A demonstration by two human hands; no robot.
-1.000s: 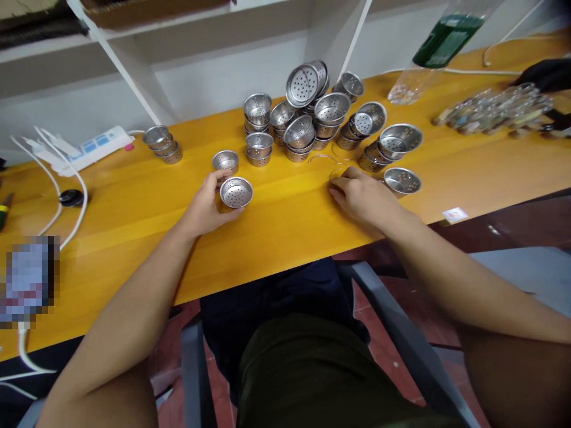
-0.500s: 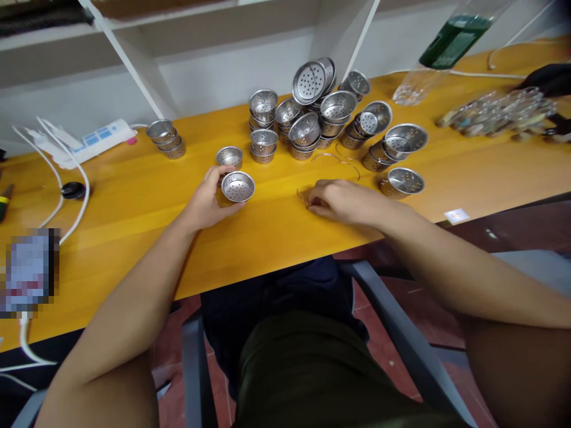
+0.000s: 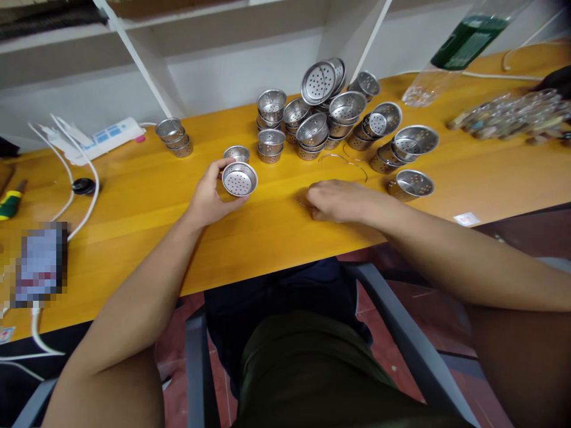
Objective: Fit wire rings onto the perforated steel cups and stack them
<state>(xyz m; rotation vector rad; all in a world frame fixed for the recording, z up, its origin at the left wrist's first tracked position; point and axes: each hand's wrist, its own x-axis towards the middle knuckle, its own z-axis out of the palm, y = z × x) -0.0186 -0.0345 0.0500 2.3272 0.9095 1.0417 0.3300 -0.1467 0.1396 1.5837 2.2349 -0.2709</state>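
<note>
My left hand [image 3: 213, 193] holds a small perforated metal cup [image 3: 239, 179] by its sides, its opening tilted toward me. Right behind it another metal cup [image 3: 236, 154] stands on the orange table [image 3: 250, 244]. My right hand [image 3: 330, 199] rests low over the table with its fingers curled closed around a thin wire [image 3: 304, 203], of which only a faint bit shows. Beyond that hand, loose curved wires [image 3: 343, 158] lie near the stacked metal cups [image 3: 312, 131]. A single cup [image 3: 410, 185] stands to the right of my right hand.
Three nested cups [image 3: 174, 137] stand at the back left, by a white power strip [image 3: 111, 138] with cables. A blurred-out device [image 3: 40, 264] lies at the left. Toward the right are a bottle with a green label [image 3: 468, 43] and clear-wrapped items [image 3: 513, 116].
My left hand has raised the cup slightly. The fingers of my right hand have closed further, and less of the wire shows. The whole view has shifted a little.
</note>
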